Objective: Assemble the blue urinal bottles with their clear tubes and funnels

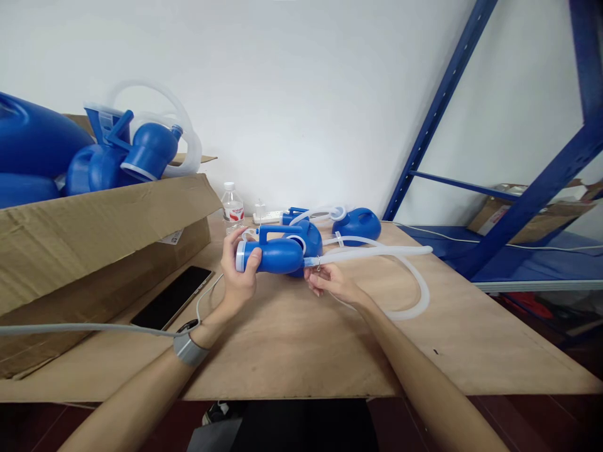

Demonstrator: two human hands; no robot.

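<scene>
My left hand (241,267) grips the white-rimmed end of a blue plastic container (280,255), which lies sideways just above the table with its handle on top. A translucent hose (372,253) runs from the container's narrow right end out to the right. Close to that joint, my right hand (330,280) has its fingers pinched at a small metal clamp (319,263) round the hose end. Behind the held container stands another blue container (311,238), partly hidden by it.
A cardboard box (108,220) full of blue containers and hoses fills the left. A phone (174,296), a water bottle (232,204) and a power strip (270,218) are on the table (282,345). More blue containers (358,225) lie at the back. Blue shelving (433,107) stands at right.
</scene>
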